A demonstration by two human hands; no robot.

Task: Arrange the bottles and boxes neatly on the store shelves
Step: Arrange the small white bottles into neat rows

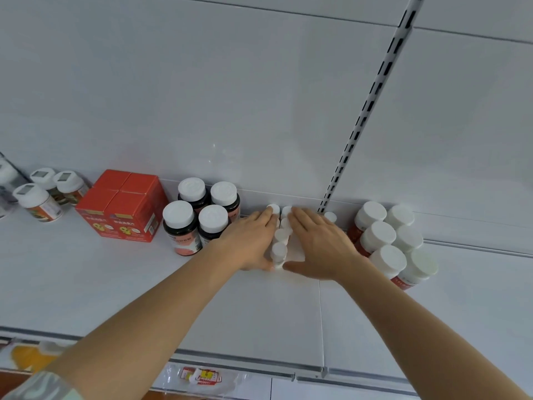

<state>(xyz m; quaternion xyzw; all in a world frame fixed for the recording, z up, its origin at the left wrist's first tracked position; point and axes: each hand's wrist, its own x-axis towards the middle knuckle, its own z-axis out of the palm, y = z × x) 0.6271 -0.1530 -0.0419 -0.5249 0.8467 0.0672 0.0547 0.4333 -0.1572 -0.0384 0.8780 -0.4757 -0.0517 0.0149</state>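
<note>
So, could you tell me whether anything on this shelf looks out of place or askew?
Mostly tidy. One small white bottle stands alone by the back wall, apart from the row of small white bottles that the left hand and right hand press between them. Nothing looks spilled or damaged.

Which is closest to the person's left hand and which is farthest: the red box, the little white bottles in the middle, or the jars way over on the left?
From the left hand:
1. Small white bottles, touching its fingers on the right.
2. Red box, further left, past the four dark bottles.
3. Jars with square-labelled lids, at the far left of the shelf.
</note>
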